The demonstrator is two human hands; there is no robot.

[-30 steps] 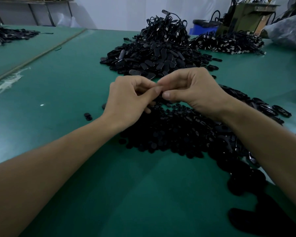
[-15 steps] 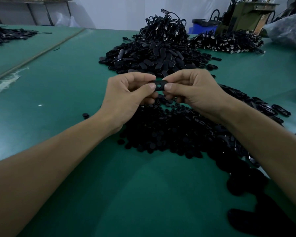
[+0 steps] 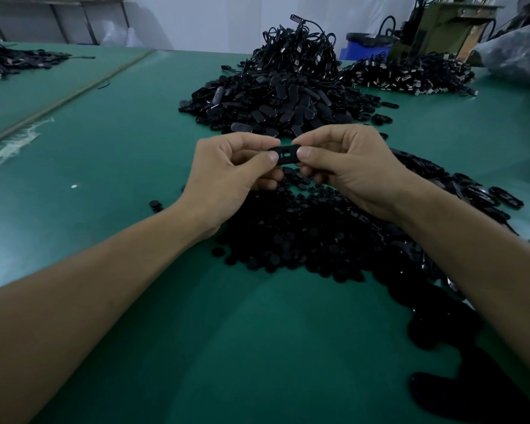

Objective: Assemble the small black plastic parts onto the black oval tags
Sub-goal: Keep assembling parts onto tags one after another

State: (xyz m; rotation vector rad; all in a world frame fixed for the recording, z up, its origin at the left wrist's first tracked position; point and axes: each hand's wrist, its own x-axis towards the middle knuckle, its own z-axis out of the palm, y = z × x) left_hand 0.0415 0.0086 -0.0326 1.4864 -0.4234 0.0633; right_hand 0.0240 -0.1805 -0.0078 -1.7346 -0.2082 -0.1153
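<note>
Green table (image 3: 110, 154), left hand (image 3: 224, 175) and right hand (image 3: 355, 169) pinching oval tag (image 3: 286, 154), hidden a second ago

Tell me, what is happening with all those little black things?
A person's left hand and right hand each pinch one end of a black oval tag, held just above a heap of small black parts on the green table. A bigger pile of tags lies farther back. Whether a small part is on the held tag is too small to tell.
</note>
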